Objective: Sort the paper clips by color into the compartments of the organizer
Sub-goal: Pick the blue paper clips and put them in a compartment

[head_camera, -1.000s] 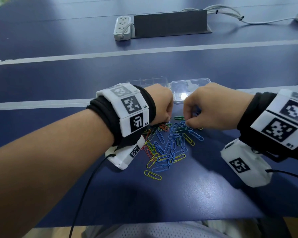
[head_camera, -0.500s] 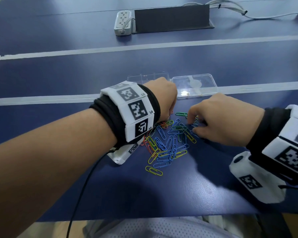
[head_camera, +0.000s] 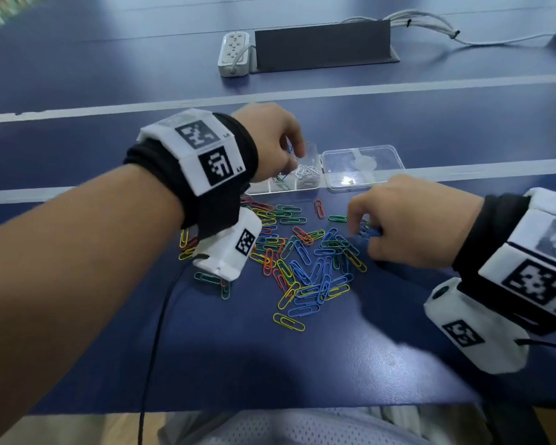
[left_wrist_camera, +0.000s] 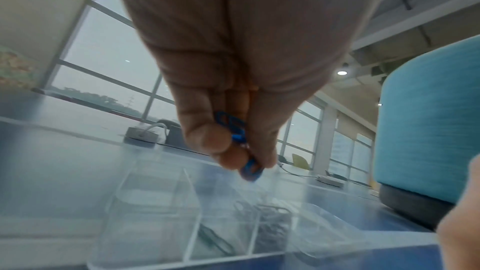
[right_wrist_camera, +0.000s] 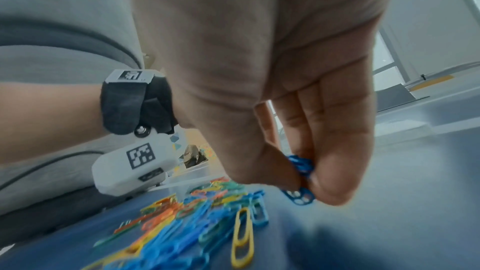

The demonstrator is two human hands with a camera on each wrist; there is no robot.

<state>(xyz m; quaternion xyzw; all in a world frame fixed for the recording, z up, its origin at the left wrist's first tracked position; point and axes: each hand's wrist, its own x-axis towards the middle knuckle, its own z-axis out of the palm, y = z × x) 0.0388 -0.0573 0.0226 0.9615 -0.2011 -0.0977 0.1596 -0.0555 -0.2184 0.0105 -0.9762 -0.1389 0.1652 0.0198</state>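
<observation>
Head view: left hand [head_camera: 272, 139] above the clear organizer [head_camera: 315, 162] at the far edge of the clip pile, fingers curled down over the compartments; contents of the pinch not resolved from here. White clips [head_camera: 307, 171] in the organizer's right compartment, a green clip [head_camera: 281, 178] in the one beside it. Clear lid [head_camera: 363, 167] flat on the blue table [head_camera: 302, 364], touching the organizer's right side. Loose pile of mixed paper clips [head_camera: 302, 261] (blue, yellow, green, red-orange) on the table between both wrists. Right hand [head_camera: 411, 226] at the pile's right edge, fingers curled around blue clips. Power strip [head_camera: 235, 53] and dark cable cover [head_camera: 321, 46] well apart at the far side. Left wrist view: thumb and fingertips [left_wrist_camera: 207, 137] pinched on a small bunch of blue clips [left_wrist_camera: 235, 128], held just above the organizer's dividers [left_wrist_camera: 192, 202]; picture blurred. Right wrist view: thumb and fingers closed on several blue clips [right_wrist_camera: 300, 176], just above the table beside the pile; one yellow clip [right_wrist_camera: 242, 237] nearest the camera.
</observation>
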